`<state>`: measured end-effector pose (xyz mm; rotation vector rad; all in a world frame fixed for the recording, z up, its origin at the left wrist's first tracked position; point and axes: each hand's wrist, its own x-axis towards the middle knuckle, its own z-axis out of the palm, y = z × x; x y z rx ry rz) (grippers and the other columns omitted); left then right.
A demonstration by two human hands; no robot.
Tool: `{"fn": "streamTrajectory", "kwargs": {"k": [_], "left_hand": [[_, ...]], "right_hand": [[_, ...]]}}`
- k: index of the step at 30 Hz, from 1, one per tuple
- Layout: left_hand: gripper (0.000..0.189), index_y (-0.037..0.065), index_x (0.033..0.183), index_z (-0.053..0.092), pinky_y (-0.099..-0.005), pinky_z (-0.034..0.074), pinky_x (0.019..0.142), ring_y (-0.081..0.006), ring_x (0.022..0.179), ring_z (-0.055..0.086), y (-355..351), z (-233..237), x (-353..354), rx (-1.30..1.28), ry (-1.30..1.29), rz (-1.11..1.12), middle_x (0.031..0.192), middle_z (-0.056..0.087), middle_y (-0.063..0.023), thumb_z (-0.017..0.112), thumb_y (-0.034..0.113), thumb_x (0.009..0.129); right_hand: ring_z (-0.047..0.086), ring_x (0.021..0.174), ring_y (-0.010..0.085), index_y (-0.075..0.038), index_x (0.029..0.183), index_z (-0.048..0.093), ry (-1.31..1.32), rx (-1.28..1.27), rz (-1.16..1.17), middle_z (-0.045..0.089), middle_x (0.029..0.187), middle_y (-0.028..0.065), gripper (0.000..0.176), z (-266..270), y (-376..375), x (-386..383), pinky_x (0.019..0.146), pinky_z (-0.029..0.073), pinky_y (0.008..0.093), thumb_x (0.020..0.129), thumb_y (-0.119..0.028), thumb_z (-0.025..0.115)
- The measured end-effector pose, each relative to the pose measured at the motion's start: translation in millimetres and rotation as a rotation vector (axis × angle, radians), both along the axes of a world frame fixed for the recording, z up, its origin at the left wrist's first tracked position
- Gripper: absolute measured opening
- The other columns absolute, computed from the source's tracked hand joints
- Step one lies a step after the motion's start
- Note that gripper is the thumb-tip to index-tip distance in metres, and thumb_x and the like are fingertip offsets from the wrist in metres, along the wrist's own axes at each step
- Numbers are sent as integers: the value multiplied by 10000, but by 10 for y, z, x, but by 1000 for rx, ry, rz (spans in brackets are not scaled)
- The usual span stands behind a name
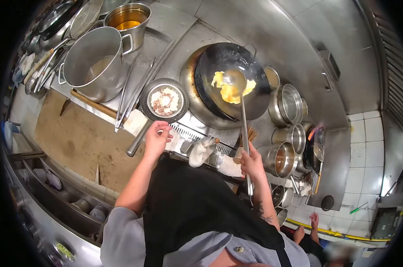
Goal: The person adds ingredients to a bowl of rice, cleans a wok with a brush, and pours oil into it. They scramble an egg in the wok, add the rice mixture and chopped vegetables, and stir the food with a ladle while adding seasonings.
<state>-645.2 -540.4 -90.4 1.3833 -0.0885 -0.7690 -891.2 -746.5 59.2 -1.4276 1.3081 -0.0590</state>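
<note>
The wok (212,60) stood on the range with yellow egg (230,95) lying in its bowl. The right hand (252,161), near the wok's close side, was wrapped around the handle of a long ladle (244,124), whose head rested among the egg. The egg thus lay beyond that hand, at the far end of the ladle.

The left hand (157,139), to the left of the wok and nearer the body, had its fingers curled; whether it pinched anything, or touched the handle of the skimmer (143,104) just beside it, I couldn't tell. The skimmer sat left of the wok, beyond this hand, with pale and brownish pieces (165,101) in its middle. A white cloth (200,152) lay on the wok's near side, between the hands.
</note>
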Motion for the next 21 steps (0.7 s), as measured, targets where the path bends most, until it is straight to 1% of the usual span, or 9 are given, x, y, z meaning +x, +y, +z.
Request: {"fn": "streamTrajectory", "kwargs": {"k": [3,4,7,8,12,15,18,19,21], "left_hand": [[187,6,1124,545,-273,544,613,-161,742,672,-68,-57,-73,-50,-24,-51,989,653,-106,567,72,950],[180,7,1119,545,-270,538,612,-153,743,670,-75,6,-84,-42,-51,-71,990,652,-106,565,71,952],[174,9,1113,542,-268,533,613,-146,743,668,-45,113,-78,-59,-72,-71,988,651,-105,568,73,954],[162,10,1100,544,-262,530,614,-144,740,667,-17,162,-70,-42,-72,-63,979,652,-105,571,73,953],[154,5,1086,552,-264,526,619,-146,731,663,12,30,-101,-40,-77,-72,952,654,-98,576,71,950],[147,-2,1066,563,-263,518,621,-140,712,655,-10,10,-172,-43,-83,-101,926,653,-91,588,68,939],[142,-10,1041,580,-262,503,621,-126,681,639,-7,14,-194,-40,-139,-94,879,653,-81,601,60,919],[142,-10,1041,581,-264,503,622,-126,681,639,18,14,-186,-43,-142,-82,873,655,-79,600,59,919],[142,-11,1042,582,-267,503,622,-126,682,638,105,-17,-226,-38,-137,-66,861,658,-76,597,58,918]], "right_hand": [[396,422,83,-189,1520,310,-232,146,-24,440,626,-24,571,-172,-322,172,366,356,273,984,-95,480],[383,395,85,-191,1517,319,-188,63,-82,429,595,-27,564,-331,-325,259,354,344,267,985,-96,483],[367,380,81,-196,1519,315,-99,-428,95,423,579,-26,563,-874,-297,91,350,338,265,990,-102,484],[409,389,94,-175,1519,317,-120,-385,88,441,585,-14,556,-848,-253,-21,353,343,267,992,-101,482],[372,415,80,-204,1522,324,-107,67,-39,423,617,-19,557,-30,2,94,378,342,256,1000,-100,488],[394,449,76,-162,1486,371,-264,148,-100,421,618,-22,511,-249,-339,267,392,347,242,994,-114,499],[389,413,84,-187,1518,280,-192,-146,-26,390,563,-32,563,-681,-309,252,348,348,254,997,-118,482],[370,415,80,-195,1536,223,-206,-130,-5,381,575,-29,603,-596,-191,218,348,335,248,993,-115,475],[362,417,79,-200,1529,257,-77,-27,-81,385,584,-23,593,-253,72,122,350,319,241,988,-119,486]]}}
